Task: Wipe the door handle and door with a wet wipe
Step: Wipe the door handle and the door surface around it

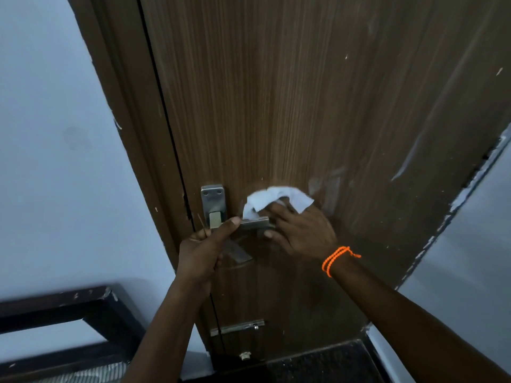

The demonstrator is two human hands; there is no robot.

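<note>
A brown wood-grain door (304,92) fills the middle of the view. Its metal lever handle (253,223) sticks out to the right of a steel latch plate (213,200). My left hand (206,251) grips the near end of the handle, thumb on top. My right hand (300,228), with an orange bead bracelet at the wrist, presses a crumpled white wet wipe (276,200) against the door just above the handle's right end. The fingers hide part of the wipe and the handle.
A dark door frame (124,111) runs along the left, with a pale wall (55,161) beyond it. A black-framed piece of furniture (83,305) stands at the lower left. A slide bolt (237,327) sits low on the door. A dark mat (318,363) lies on the floor.
</note>
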